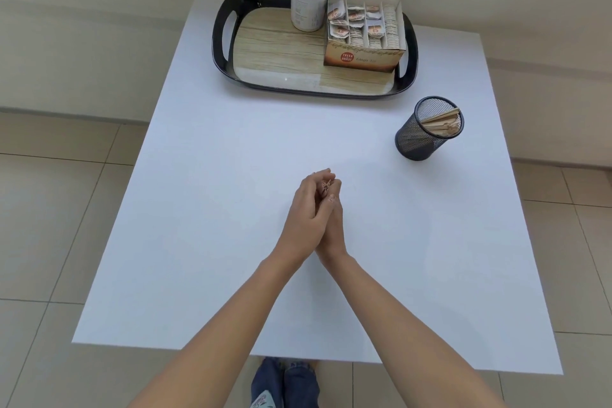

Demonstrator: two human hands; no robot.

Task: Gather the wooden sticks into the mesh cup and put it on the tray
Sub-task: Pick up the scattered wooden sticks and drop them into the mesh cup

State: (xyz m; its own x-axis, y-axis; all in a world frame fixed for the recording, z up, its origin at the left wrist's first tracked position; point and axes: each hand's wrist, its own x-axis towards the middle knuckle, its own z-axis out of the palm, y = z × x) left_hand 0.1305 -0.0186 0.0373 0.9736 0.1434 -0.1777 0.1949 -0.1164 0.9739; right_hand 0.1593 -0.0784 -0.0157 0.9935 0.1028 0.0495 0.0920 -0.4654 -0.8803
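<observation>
Over the white table, my left hand and right hand press palm to palm, fingertips curled, around what I cannot tell; beyond them, rightward, the mesh cup holds wooden sticks, the tray farther ahead.

Counter: white, matt, smooth, uniform finish.

Tray, far side: black rim and handles, glossy, plastic in appearance. The base carries a pale wood-grain pattern under a smooth, reflective finish.

Mesh cup, right: fine black wire mesh with a solid band at rim and base, low sheen.

Wooden sticks in the cup: pale, bare wood, matt.

Box on the tray: printed cardboard with a slight sheen. The sachets inside look like paper.

Canister on the tray: white, smooth; label material cannot be determined.

Floor: beige tiles, smooth, faint gloss.

Trouser legs, near edge: blue denim cloth.
</observation>
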